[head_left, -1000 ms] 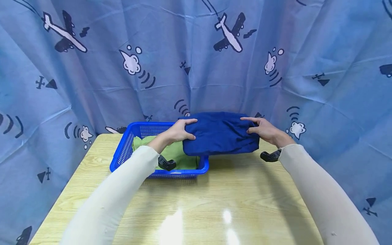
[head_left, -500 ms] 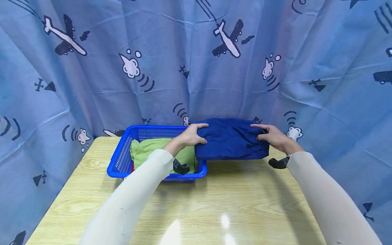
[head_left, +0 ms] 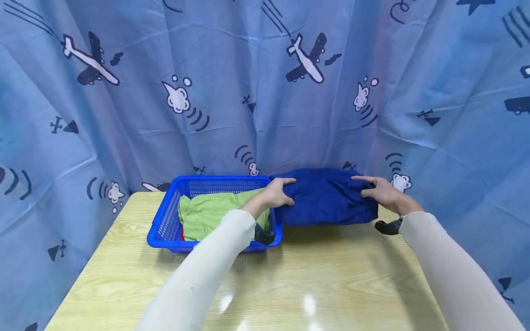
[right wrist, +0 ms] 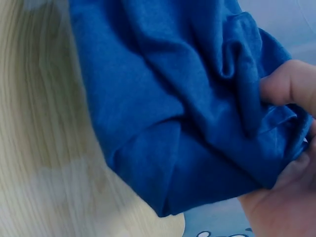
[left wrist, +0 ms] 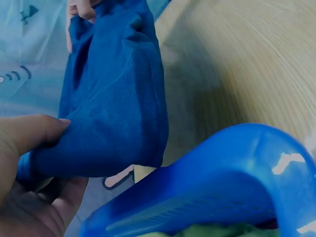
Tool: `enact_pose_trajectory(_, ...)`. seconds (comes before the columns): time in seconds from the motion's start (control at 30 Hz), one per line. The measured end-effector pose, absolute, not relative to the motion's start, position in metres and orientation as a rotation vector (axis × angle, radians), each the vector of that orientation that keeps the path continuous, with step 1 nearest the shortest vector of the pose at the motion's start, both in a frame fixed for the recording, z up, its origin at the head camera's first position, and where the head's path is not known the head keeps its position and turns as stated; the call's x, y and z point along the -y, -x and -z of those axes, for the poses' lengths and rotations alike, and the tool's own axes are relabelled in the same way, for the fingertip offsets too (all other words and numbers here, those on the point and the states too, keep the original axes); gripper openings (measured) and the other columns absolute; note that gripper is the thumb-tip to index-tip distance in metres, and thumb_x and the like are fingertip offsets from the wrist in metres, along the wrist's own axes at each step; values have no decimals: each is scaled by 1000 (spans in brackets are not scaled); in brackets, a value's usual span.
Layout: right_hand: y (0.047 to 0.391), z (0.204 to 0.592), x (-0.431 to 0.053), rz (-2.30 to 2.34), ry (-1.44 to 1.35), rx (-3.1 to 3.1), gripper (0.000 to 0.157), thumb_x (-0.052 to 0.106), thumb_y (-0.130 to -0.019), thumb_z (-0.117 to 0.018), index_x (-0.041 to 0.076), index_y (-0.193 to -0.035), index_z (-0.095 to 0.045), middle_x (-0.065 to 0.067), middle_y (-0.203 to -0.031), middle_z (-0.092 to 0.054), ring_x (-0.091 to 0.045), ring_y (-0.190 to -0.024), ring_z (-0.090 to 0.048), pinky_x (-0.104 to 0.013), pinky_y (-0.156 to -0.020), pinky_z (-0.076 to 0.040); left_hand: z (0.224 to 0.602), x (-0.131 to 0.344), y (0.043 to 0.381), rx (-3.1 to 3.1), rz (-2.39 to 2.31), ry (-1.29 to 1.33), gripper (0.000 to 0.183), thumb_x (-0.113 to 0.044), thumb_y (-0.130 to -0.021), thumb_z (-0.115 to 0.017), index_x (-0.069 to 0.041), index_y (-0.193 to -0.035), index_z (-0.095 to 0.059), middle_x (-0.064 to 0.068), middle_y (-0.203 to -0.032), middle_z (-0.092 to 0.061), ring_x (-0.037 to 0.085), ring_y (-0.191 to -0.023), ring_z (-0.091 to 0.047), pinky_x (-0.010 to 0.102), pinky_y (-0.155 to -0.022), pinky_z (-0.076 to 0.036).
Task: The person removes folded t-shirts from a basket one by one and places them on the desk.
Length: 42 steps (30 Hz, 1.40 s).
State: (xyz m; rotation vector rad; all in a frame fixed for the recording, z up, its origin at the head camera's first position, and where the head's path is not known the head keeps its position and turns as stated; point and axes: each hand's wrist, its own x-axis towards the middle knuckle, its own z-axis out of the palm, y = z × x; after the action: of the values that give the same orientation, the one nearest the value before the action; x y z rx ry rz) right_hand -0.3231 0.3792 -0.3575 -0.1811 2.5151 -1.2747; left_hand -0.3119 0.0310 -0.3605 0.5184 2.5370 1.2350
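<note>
A folded dark blue cloth (head_left: 323,197), likely a garment, is held up between both hands, to the right of the basket. My left hand (head_left: 276,193) grips its left end, thumb on the near face and fingers behind. At the opposite end, my right hand (head_left: 383,194) pinches the bunched fabric. Loose creases run across the cloth (right wrist: 173,98) in the right wrist view. Its lower edge hangs above the wooden table, over a shadow. In the left wrist view, the rim of the blue basket (left wrist: 237,148) lies just beside the cloth (left wrist: 108,108).
The blue plastic basket (head_left: 165,225) stands on the left of the wooden table (head_left: 331,276). A green folded cloth (head_left: 207,211) lies in it, with a bit of red fabric (head_left: 181,234) beneath. Behind the table hangs a blue curtain (head_left: 227,69) with airplane prints.
Both hands have carried the blue cloth to the right, off the basket's right part, and somewhat lower in the view. More of the green cloth shows now.
</note>
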Motion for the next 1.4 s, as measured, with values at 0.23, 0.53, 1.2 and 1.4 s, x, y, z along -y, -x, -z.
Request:
enact_pose_trajectory(0.23, 322, 373, -386, 1195, 144, -2551, 65, 5, -89, -55, 11, -151, -33, -26, -162, -2, -49, -147, -4, -68, -114, -16, 371, -47, 307, -2583, -1107, -539, 72, -5, -84, -70, -19, -148, -41, 9, -158, -35, 28, -142, -40, 36, -100, -48)
enact_pose_trajectory(0.53, 325, 398, -386, 1209, 167, -2554, 66, 2, -87, -56, 6, -150, -35, -28, -160, -7, -51, -146, -7, -65, -114, -21, 383, -55, 305, -2617, -981, -520, 71, -5, -85, -67, -16, -149, -38, 9, -156, -38, 27, -137, -46, 36, -100, -49)
enact_pose_trajectory(1.2, 318, 421, -382, 1201, 142, -2544, 68, 1, -88, -54, 6, -152, -30, -28, -161, -7, -49, -145, -14, -58, -113, -27, 384, -63, 302, -2738, -710, -530, 71, -11, -89, -66, -14, -152, -33, 4, -157, -36, 25, -144, -37, 37, -113, -40)
enact_pose_trajectory(1.4, 321, 426, -378, 1174, 137, -2553, 70, 0, -88, -53, 7, -152, -28, -29, -160, -8, -49, -145, -15, -54, -110, -30, 381, -62, 304, -2742, -689, -521, 68, -13, -90, -65, -15, -151, -35, 3, -157, -37, 25, -145, -36, 39, -114, -39)
